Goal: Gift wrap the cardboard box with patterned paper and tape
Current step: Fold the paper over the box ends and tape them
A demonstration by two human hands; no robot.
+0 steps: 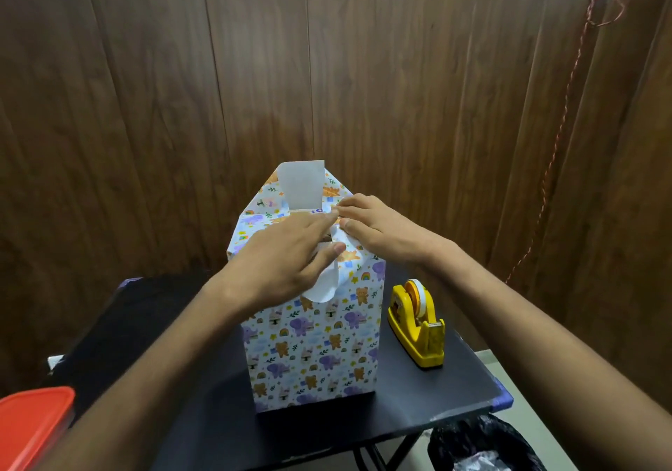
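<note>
Head view. Your tall cardboard box wrapped in white paper printed with purple elephants and brown bears (312, 339) stands upright at the middle of the black rectangular table (418, 394). Its sides are covered; the top end is only partly folded. One white flap of paper, plain side toward you (301, 184), stands up at the far edge of the top, and a second white flap (324, 285) curls down over the near top edge.

Your left hand (280, 256) lies palm down across the top of the box, fingers (320, 221) straight and pressing the folded paper, thumb extended beside the near flap. Your right hand (378, 228) rests on the top from the right; its forefinger and thumb tips meet those of the left hand at a small shiny spot on the paper, which may be a strip of tape, though you cannot tell whether they pinch it or merely press on it.

A yellow plastic tape dispenser carrying a white roll (418, 321) sits on the table just to the right of the box, apart from it. An orange-red plastic lid or container (29, 423) shows at the lower left corner. A black plastic bag (483, 445) lies below the table's right edge. Dark wood-grain panelling (145, 88) forms the wall behind.
</note>
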